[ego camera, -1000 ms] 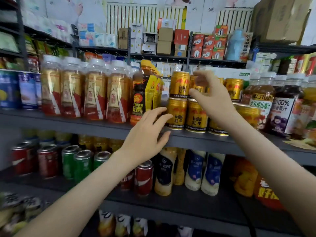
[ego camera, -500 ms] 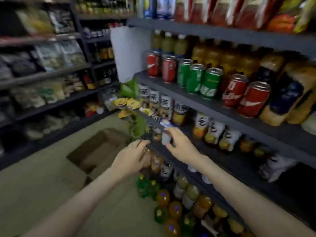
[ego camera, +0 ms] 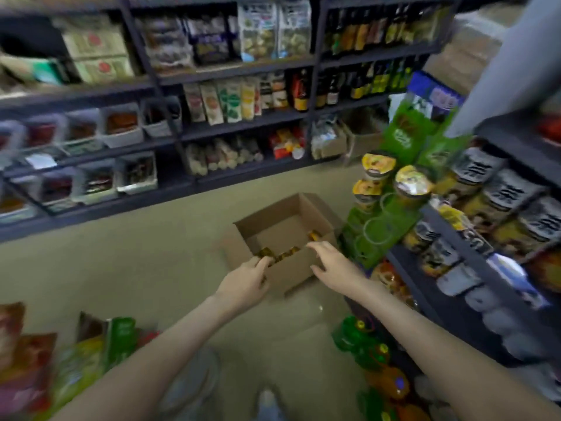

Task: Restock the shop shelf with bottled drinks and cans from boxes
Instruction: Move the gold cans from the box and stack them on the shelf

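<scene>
Item: one brown cardboard box (ego camera: 288, 273), flaps open, upright on the floor just beside the dark shelf (ego camera: 513, 144). Contents: we count a few gold cans (ego camera: 268, 254) standing along its near wall. We log bottled drinks (ego camera: 501, 192) in rows on the shelf.

A box (ego camera: 292, 272) stands on the floor (ego camera: 136, 268) with cans (ego camera: 267, 253) inside. A shelf (ego camera: 469, 311) is just right of it, and more shelving (ego camera: 243, 126) stands behind it.

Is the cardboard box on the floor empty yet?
Not empty. The open cardboard box shows a few gold cans along its near inside wall; the rest of its bottom looks bare.
</scene>
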`<state>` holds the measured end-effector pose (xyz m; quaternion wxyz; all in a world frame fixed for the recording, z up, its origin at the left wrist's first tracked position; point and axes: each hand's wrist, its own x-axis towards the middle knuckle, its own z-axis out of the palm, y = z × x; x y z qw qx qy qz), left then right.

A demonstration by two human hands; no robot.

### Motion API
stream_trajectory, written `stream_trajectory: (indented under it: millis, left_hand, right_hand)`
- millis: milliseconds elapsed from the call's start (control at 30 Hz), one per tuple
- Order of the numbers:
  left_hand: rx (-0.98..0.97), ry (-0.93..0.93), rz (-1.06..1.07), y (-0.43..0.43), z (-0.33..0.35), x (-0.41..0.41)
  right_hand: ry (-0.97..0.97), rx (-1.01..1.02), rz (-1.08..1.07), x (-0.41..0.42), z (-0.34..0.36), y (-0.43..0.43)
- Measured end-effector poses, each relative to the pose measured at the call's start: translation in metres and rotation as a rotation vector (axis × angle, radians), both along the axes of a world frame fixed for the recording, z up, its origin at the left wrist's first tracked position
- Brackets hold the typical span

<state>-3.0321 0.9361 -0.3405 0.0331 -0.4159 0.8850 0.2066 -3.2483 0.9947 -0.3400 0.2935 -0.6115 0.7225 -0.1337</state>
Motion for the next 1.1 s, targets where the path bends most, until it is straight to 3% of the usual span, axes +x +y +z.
stream_trajectory:
  millis: [267, 533, 667, 800, 967, 1100]
  left_hand:
    - [0.139, -0.048, 0.068, -0.11, -0.025, 0.004]
    - [0.313, -0.094, 0.177, -0.227, -0.087, -0.046]
    - [0.312, -0.12, 0.273, -0.316, -0.131, -0.086]
    - [0.414, -0.11, 0.372, -0.379, -0.253, -0.129]
    - [0.609, -0.228, 0.442, -0.397, -0.462, -0.179]
    - [0.582, -0.34, 0.464, -0.403, -0.625, -0.202]
  right_hand:
    - [0.009, 0.11, -0.012, -0.017, -0.042, -0.108]
    - [-0.016, 0.268, -0.092, -0.088, -0.115, -0.228]
    - [-0.004, 0.31, -0.117, -0.128, -0.171, -0.305]
    - [0.006, 0.416, -0.184, -0.159, -0.269, -0.37]
    - [0.008, 0.544, -0.177, -0.173, -0.452, -0.424]
    - [-0.001, 0.58, -0.083, -0.169, -0.606, -0.447]
